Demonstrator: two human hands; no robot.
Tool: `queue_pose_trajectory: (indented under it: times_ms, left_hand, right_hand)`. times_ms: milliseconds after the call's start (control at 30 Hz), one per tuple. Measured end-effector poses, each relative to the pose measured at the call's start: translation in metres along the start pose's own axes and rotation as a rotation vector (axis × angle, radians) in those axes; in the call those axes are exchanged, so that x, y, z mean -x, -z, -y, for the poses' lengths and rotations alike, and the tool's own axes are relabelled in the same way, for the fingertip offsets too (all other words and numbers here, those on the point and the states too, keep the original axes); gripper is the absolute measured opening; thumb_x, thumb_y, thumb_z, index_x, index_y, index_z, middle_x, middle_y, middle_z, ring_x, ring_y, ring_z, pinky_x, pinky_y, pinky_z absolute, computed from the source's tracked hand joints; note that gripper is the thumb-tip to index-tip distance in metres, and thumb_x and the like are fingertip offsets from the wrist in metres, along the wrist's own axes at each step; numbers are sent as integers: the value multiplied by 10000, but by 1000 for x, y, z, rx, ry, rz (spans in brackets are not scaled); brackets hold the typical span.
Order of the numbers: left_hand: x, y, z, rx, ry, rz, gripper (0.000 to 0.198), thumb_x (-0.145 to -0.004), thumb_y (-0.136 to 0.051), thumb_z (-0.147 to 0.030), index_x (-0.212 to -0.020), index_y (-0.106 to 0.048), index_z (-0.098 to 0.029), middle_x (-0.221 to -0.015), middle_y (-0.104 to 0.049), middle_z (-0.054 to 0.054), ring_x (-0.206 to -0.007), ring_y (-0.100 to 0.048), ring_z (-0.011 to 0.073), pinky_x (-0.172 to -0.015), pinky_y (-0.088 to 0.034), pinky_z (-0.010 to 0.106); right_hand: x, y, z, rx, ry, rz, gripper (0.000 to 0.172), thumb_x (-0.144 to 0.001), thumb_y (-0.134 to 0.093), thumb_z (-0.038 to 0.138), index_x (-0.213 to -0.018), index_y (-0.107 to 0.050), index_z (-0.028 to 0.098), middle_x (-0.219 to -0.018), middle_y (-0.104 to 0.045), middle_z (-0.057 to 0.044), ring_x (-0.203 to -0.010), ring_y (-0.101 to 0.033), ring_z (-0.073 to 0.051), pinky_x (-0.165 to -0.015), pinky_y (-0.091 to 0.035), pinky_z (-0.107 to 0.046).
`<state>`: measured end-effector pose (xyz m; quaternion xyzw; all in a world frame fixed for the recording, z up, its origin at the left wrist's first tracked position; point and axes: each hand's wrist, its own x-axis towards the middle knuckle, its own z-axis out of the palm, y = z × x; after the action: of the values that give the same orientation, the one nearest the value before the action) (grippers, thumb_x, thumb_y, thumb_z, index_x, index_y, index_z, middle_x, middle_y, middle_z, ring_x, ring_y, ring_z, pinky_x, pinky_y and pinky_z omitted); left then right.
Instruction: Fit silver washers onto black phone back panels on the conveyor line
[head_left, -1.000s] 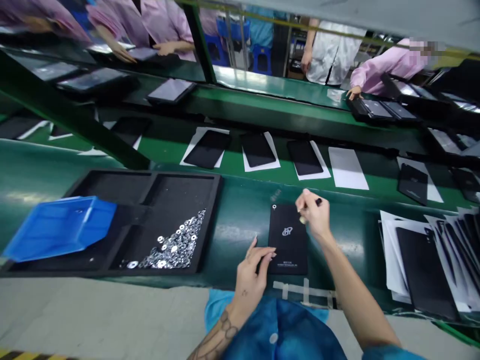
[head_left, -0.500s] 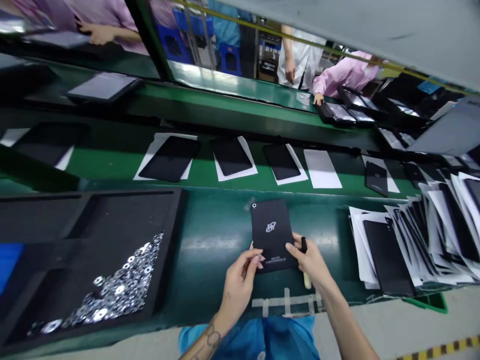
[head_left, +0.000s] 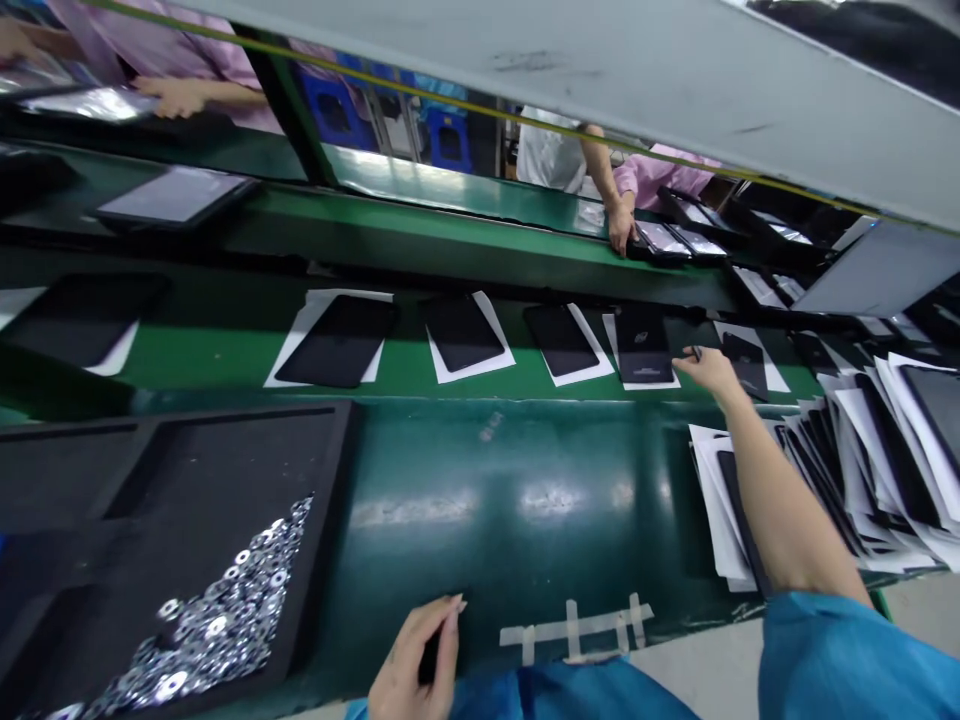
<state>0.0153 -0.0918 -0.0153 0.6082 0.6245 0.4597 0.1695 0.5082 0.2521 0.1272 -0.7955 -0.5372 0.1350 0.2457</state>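
Pinching small dark stick (head_left: 696, 352) in right hand (head_left: 706, 370), fingertips just beside black tablet (head_left: 643, 345) on white sheet (head_left: 646, 385), reaching over stacked tablets and papers (head_left: 892, 460) on green conveyor belt (head_left: 510, 540). Curling left hand (head_left: 411, 665) around dark item (head_left: 430, 655), just beside black foam tray (head_left: 187, 480) holding loose steel washers (head_left: 217, 625). Showing co-worker's hand (head_left: 621, 228) on far tablets (head_left: 660, 240) across line.

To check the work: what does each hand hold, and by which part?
The right hand pinches a thin black stick behind its tip. The left hand has a dark thing between fingers; its kind and part are unclear.
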Motion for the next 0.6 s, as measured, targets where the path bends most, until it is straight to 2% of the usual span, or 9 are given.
queue_pose_trajectory:
  times_ms: [67,133,200,267,333,467,533,600]
  left_hand:
    - [3,-5,3,-51,-98,-9,151,-1042,-650,-250,-1130,-773,-256,-1036,-843,64,-918,-834,242,-897,-692,343]
    - [3,-10,6,-93,-208,-19,171,-1020,-675,-194,-1146,-774,-253,-1024,-850,52,-894,-837,230,-887,-687,327]
    - [3,-13,9,-118,-290,-8,192,-1012,-682,-163,-1152,-779,-252,-1019,-856,45,-874,-839,218,-892,-682,316]
    - [3,-14,10,-132,-316,-2,190,-1023,-673,-161,-1146,-786,-253,-1022,-859,47,-875,-840,214,-910,-678,318]
    - [4,-15,11,-133,-304,-7,183,-1040,-656,-176,-1136,-791,-255,-1020,-859,48,-873,-839,209,-899,-677,311]
    - [9,-21,10,-128,-231,-56,179,-1064,-628,-211,-1114,-792,-261,-1013,-858,48,-855,-834,208,-853,-685,309]
    - [10,-22,9,-122,-213,-62,182,-1071,-621,-220,-1111,-793,-262,-1011,-859,50,-864,-834,215,-855,-690,318]
    - [8,-21,7,-102,-213,-44,188,-1074,-616,-223,-1110,-797,-262,-1012,-860,51,-874,-835,217,-877,-692,324]
  right_hand:
    - [-1,-28,8,136,86,17,299,-899,-761,306,-1121,-780,106,-957,-782,-129,-839,-688,-217,-800,-510,-329]
    - [-2,-62,25,116,173,82,290,-944,-725,309,-1174,-779,140,-1094,-806,-126,-997,-719,-227,-914,-507,-310]
    - [-5,-94,45,100,243,168,289,-969,-721,323,-1211,-772,175,-1164,-810,-102,-1066,-720,-215,-959,-498,-282]
    - [-9,-118,62,100,254,232,300,-968,-739,310,-1234,-759,170,-1187,-807,-113,-1075,-721,-220,-962,-498,-282]
    - [-12,-132,73,111,218,258,299,-972,-732,267,-1240,-739,136,-1196,-796,-158,-1089,-723,-243,-962,-500,-297]
    - [-6,-143,89,95,169,290,196,-958,-703,193,-1126,-728,94,-1162,-778,-228,-1107,-727,-298,-968,-507,-330]
    - [5,-149,99,44,177,302,179,-941,-700,179,-1101,-713,99,-1131,-776,-226,-1094,-724,-305,-971,-509,-338]
    - [18,-157,112,-51,194,293,225,-940,-672,171,-1157,-682,111,-1118,-775,-195,-1062,-718,-280,-960,-512,-327]
